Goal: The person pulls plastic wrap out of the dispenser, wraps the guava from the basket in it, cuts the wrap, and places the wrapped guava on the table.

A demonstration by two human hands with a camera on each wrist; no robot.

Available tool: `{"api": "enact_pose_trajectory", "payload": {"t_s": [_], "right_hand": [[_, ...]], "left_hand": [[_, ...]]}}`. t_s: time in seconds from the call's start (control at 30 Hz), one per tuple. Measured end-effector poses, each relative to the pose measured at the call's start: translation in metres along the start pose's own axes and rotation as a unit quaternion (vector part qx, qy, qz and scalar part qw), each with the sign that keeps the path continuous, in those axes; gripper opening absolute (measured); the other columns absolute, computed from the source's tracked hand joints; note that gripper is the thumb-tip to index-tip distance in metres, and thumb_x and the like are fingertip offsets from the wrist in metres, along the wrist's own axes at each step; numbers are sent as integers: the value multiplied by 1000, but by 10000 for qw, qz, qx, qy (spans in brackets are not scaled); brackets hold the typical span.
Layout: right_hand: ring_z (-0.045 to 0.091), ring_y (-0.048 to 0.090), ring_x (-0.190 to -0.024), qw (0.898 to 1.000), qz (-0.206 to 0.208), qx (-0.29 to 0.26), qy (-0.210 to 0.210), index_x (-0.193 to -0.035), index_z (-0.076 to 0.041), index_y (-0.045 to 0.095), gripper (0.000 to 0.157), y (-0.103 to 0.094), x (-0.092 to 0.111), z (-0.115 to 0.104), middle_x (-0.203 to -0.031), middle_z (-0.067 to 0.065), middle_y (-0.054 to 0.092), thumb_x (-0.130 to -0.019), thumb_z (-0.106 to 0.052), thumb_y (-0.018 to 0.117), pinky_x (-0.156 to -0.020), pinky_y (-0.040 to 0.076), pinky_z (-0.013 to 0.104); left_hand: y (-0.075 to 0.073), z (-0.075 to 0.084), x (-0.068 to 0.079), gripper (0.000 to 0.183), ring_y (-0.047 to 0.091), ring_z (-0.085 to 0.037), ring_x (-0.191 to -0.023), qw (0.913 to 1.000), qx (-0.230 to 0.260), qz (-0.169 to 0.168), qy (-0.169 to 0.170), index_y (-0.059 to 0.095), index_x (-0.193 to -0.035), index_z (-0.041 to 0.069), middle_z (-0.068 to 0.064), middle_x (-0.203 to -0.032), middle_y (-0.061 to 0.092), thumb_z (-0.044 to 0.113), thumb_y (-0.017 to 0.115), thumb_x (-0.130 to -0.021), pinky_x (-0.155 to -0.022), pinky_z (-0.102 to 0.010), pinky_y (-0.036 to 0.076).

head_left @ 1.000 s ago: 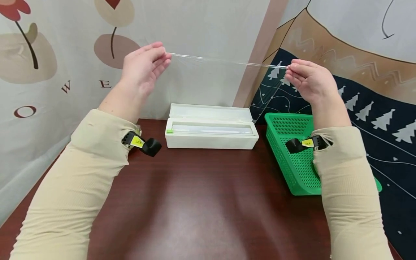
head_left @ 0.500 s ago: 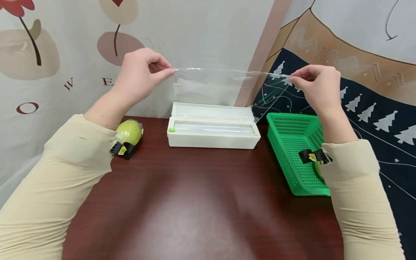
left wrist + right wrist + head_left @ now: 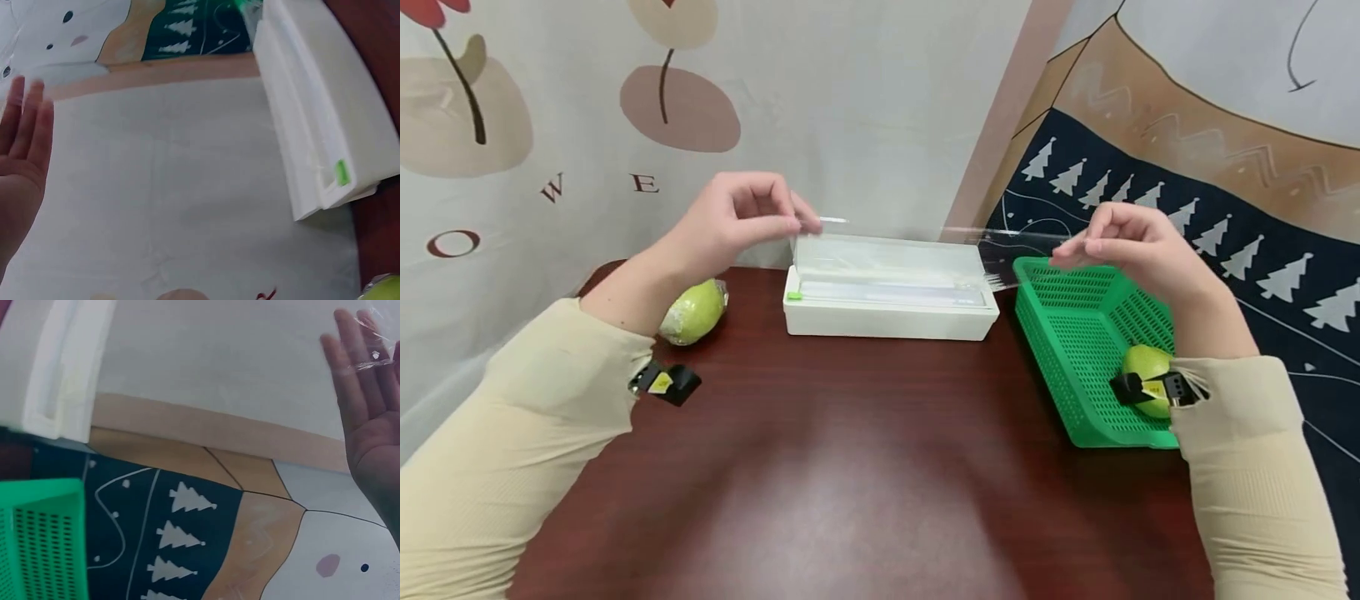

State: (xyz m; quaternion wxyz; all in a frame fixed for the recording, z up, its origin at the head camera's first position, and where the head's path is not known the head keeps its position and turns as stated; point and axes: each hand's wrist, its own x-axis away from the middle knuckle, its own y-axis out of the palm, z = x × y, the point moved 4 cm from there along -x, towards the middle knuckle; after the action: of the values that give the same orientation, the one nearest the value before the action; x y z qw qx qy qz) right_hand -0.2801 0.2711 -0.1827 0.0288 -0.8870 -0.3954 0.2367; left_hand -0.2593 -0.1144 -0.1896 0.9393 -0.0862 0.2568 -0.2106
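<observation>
A clear sheet of cling film (image 3: 962, 230) stretches between both hands, its top edge almost level. My left hand (image 3: 741, 212) pinches one end between thumb and fingers, above the left end of the white dispenser box (image 3: 891, 322). Over the back of the green basket (image 3: 1049, 367), my right hand (image 3: 1135, 246) pinches the other end. Crinkled film (image 3: 374, 357) shows across the fingers in the right wrist view. The box's lid stands open behind, with a lime-green slider at its left end. The film's lower edge is hard to make out.
A yellow-green fruit wrapped in film (image 3: 694, 312) lies at the back left of the dark wood table (image 3: 850, 467), partly behind my left forearm. Inside the basket sits another yellow-green fruit (image 3: 1146, 360), partly behind the right wrist camera. Printed cloths hang behind.
Both hands have come down with the film, from high before the cloth to just above the box and basket. They turned over, thumbs now showing. Both fruits have come into fuller view.
</observation>
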Motion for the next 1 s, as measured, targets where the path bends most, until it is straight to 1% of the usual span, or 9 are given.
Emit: {"api": "enact_pose_trajectory", "payload": {"t_s": [0.1,0.17,0.33,0.5,0.6,0.73,0.8,0.9,1.0], "right_hand": [[24,67,-102,9988,-457,-163,-80,-91,5,56,30,6,9,6,-103,16,70,-89,21,31,-91,51,32],[24,66,-103,9973,-713,-184,-38,-93,4,56,30,12,16,10,-106,16,70,-89,22,32,-90,51,31],[22,65,-105,9911,-1303,-231,152,-94,2,58,28,27,33,20,-110,12,69,-88,21,38,-91,51,29],[21,63,-109,9836,-1737,-107,478,-92,1,58,31,43,50,33,-113,8,68,-84,24,40,-90,51,27],[17,63,-108,9775,-1880,92,957,-88,2,55,27,56,61,45,-112,4,69,-83,24,42,-88,52,26],[11,65,-104,9649,-1851,759,1702,-82,0,54,16,76,77,65,-106,0,70,-86,15,50,-81,54,25],[10,65,-100,9568,-1826,1229,1901,-79,-2,55,13,87,84,77,-102,2,71,-87,9,54,-81,54,26],[8,66,-95,9378,-1819,2034,2146,-75,-7,55,15,106,93,95,-95,5,71,-86,3,58,-82,53,26],[9,66,-92,9147,-1839,2849,2197,-70,-12,55,18,123,98,112,-93,5,71,-82,1,61,-83,53,27]], "left_hand": [[8,-6,12,20,68,-14,-80,9977,442,-516,-13,57,-71,6,-1,-82,71,-7,52,-86,-76,-24,55],[13,-11,20,19,68,-14,-78,9953,525,-807,-67,57,-72,6,-2,-81,71,-7,52,-86,-75,-26,55],[26,-24,41,15,67,-13,-76,9888,296,-1439,-264,57,-76,2,0,-79,71,-1,51,-89,-71,-27,54],[43,-47,63,20,70,-17,-77,9788,141,-1985,-491,54,-76,-3,-3,-78,71,6,47,-92,-70,-33,55],[55,-65,78,22,70,-19,-78,9701,210,-2281,-798,55,-78,-5,-7,-78,69,8,47,-94,-73,-36,55],[71,-91,100,25,69,-17,-77,9577,412,-2500,-1366,57,-85,-7,-10,-81,64,12,46,-97,-75,-36,56],[78,-102,110,25,69,-18,-77,9540,376,-2496,-1619,59,-88,-7,-10,-83,62,14,48,-97,-75,-34,56],[86,-115,122,23,67,-18,-77,9526,54,-2436,-1823,62,-90,-4,-9,-82,64,16,51,-95,-77,-27,54],[92,-124,130,20,65,-12,-75,9525,-447,-2442,-1762,65,-87,2,-5,-77,66,18,54,-94,-73,-23,51]]}}
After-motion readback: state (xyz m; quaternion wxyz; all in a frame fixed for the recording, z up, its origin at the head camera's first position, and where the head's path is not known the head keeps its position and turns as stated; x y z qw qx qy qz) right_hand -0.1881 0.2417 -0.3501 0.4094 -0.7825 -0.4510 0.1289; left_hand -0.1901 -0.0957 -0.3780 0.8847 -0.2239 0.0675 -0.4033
